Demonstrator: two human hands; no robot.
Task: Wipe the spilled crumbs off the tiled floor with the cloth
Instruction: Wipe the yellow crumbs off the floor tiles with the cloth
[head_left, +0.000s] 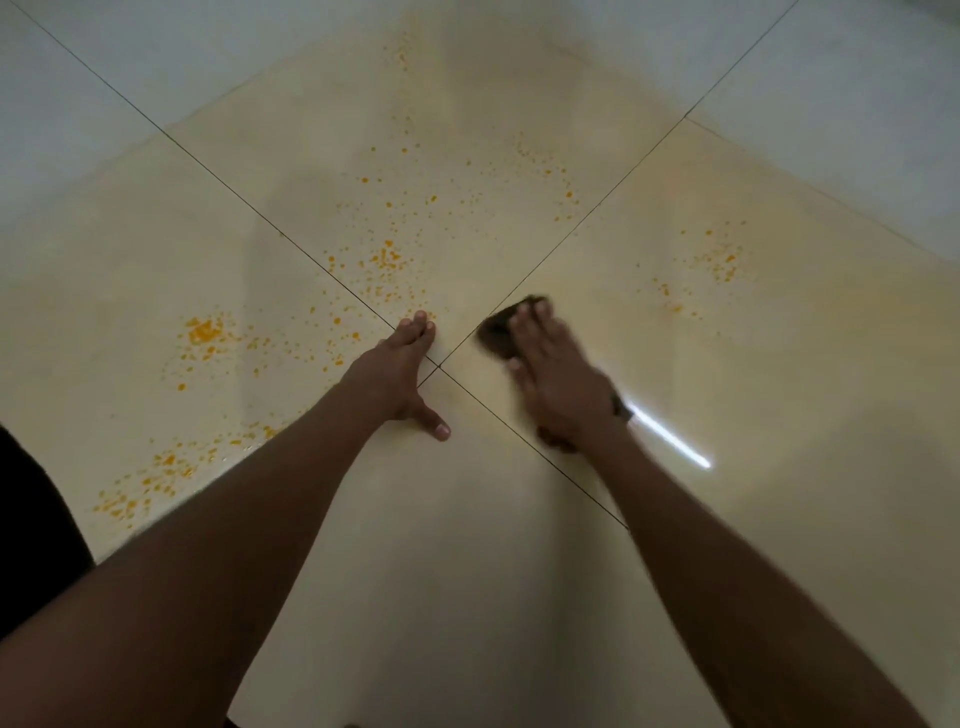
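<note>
The right hand (550, 364) lay flat, fingers straight, pressing the dark cloth (506, 325) onto the tiled floor (519, 571) just right of where 4 tiles met. The left hand (400, 371) rested beside it, open, palm down, bracing. The orange crumbs (387, 257) spread mostly to the far left of the cloth, so the left hand sat nearer them; a smaller scatter (719, 260) lay to the far right. The next stroke probably needed to run away and leftward.

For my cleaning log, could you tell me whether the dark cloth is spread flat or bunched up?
Bunched: the dark cloth shows as a small wad under the right hand.
</note>
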